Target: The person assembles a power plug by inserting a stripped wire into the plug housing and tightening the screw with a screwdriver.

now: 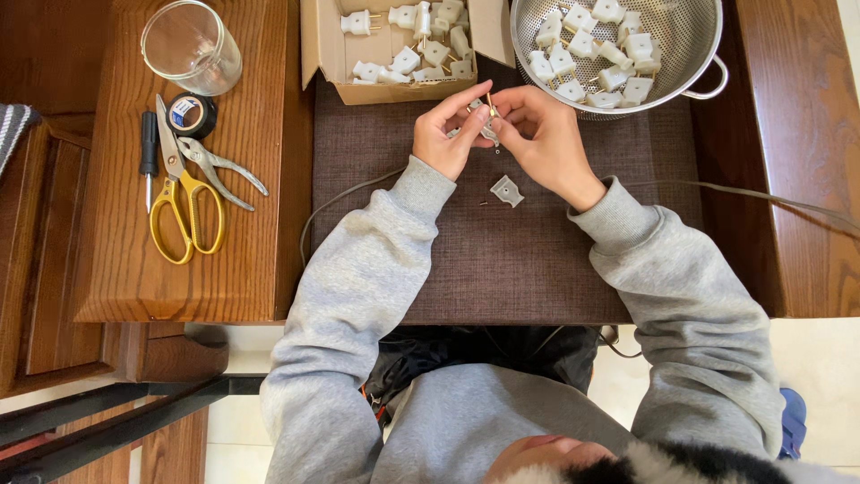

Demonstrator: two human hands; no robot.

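Note:
My left hand (445, 132) and my right hand (541, 139) meet over a dark brown woven mat (502, 260), both pinching a small grey plug part with brass prongs (486, 115) between the fingertips. A loose grey plug cover (507, 190) lies on the mat just below my hands, with a tiny screw beside it. A thin grey cord (331, 202) curves away to the left from under my left wrist, and another stretch of cord (770, 199) runs off to the right.
A cardboard box (324, 45) and a metal colander (703, 49) at the far edge both hold several white plugs. On the wooden surface at left lie yellow-handled scissors (184, 211), pliers (219, 166), a screwdriver (148, 152), a tape roll (192, 114) and a glass jar (191, 45).

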